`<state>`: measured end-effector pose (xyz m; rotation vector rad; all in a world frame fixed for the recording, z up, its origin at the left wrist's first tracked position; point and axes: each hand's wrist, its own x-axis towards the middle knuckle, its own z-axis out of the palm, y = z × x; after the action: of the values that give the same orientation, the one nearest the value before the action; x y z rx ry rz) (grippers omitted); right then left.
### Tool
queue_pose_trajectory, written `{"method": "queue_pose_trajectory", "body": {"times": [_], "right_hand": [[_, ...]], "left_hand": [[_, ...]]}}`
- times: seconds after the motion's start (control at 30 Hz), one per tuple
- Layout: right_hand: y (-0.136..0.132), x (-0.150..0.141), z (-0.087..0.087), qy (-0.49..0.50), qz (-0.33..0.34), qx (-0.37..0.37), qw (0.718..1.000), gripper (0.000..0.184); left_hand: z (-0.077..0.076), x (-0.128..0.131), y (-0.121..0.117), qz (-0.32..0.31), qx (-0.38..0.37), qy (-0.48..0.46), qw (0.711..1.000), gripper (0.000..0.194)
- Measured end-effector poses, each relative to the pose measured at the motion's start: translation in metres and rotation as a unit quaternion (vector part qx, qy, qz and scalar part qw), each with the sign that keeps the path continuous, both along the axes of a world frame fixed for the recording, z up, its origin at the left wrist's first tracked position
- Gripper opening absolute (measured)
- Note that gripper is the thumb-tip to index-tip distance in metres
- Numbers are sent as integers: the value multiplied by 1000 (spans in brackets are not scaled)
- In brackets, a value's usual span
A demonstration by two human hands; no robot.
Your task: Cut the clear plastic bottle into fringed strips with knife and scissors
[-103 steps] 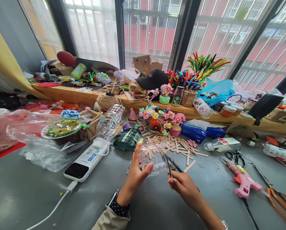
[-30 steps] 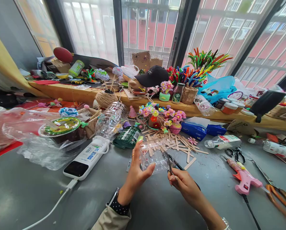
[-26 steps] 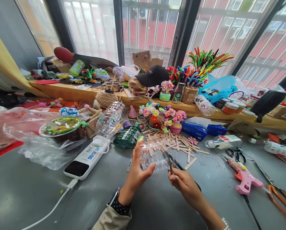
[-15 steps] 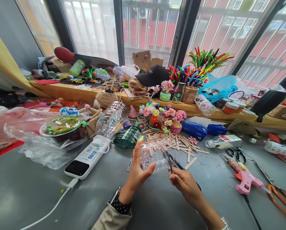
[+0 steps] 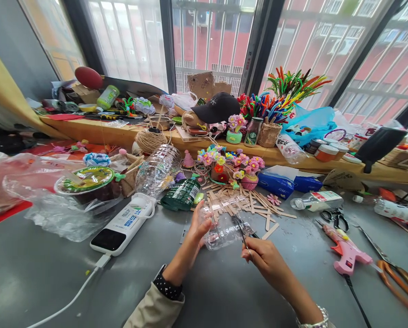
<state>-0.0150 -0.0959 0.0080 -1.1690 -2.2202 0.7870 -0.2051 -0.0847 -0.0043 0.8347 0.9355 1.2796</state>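
Observation:
My left hand [image 5: 197, 230] is closed around the left end of a clear ribbed plastic bottle piece [image 5: 220, 232], held a little above the grey table. In my right hand [image 5: 263, 253] is a pair of scissors [image 5: 240, 228], its handles mostly hidden by my fingers. The blades lie against the right part of the clear plastic; whether they pass through it I cannot tell. Behind the plastic, wooden craft sticks [image 5: 255, 202] are spread in a loose heap and show through it. A green cut bottle piece [image 5: 181, 195] lies just beyond my left hand.
A white power bank [image 5: 123, 228] with a cable lies at left, near a lidded bowl [image 5: 84, 184]. At right are a pink glue gun [image 5: 350, 255], large orange-handled scissors [image 5: 391, 273] and black-handled pliers [image 5: 336, 219]. Yarn flowers [image 5: 224, 161] and a twine spool [image 5: 151, 140] stand behind.
My left hand has shifted its hold, its thumb now higher and over the plastic. The plastic has turned slightly, and the scissors sit at a somewhat different slant against it.

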Motion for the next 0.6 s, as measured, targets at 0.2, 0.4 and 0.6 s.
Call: {"method": "queue_pose_trajectory", "body": {"times": [0.2, 0.4, 0.6], "right_hand": [[1, -1, 1, 11, 24, -45, 999, 53], [2, 1, 5, 8, 49, -73, 996, 54], [0, 0, 8, 32, 35, -83, 995, 52]], "left_hand": [[0, -1, 1, 17, 14, 37, 999, 80], [-6, 1, 5, 15, 24, 31, 999, 81], [-1, 0, 4, 7, 12, 21, 1000, 79]]}}
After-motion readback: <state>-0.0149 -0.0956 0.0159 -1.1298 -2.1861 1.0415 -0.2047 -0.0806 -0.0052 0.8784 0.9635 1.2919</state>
